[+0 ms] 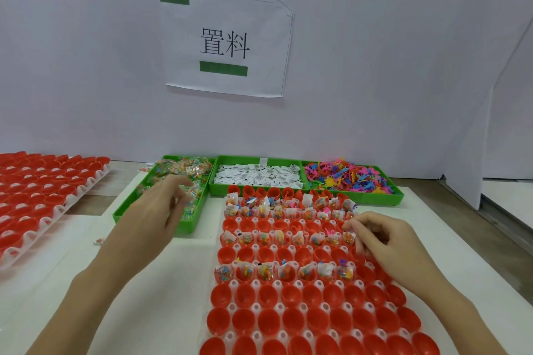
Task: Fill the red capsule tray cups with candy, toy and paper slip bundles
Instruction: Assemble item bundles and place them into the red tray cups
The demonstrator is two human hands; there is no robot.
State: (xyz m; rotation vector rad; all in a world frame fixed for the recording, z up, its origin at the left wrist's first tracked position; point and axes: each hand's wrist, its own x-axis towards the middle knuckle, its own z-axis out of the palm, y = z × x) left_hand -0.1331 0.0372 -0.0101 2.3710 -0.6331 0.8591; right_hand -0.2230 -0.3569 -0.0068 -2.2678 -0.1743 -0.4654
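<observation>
The red capsule tray (302, 323) lies in front of me; several of its cups hold bundles of candy, toy and paper slip (285, 271), other rows are bare. My right hand (386, 242) hovers at the tray's right edge and pinches a small candy bag (349, 236) over a cup there. My left hand (155, 216) reaches over the green candy bin (173, 193), fingers curled at the bags; whether it holds one is unclear. Behind the tray stand the paper slip bin (256, 177) and the toy bin (349, 179).
A second tray of red capsule halves (43, 190) sits at the far left on the table. A white wall with a printed sign (225, 43) stands close behind the bins. A white mat (161, 282) lies under the work area.
</observation>
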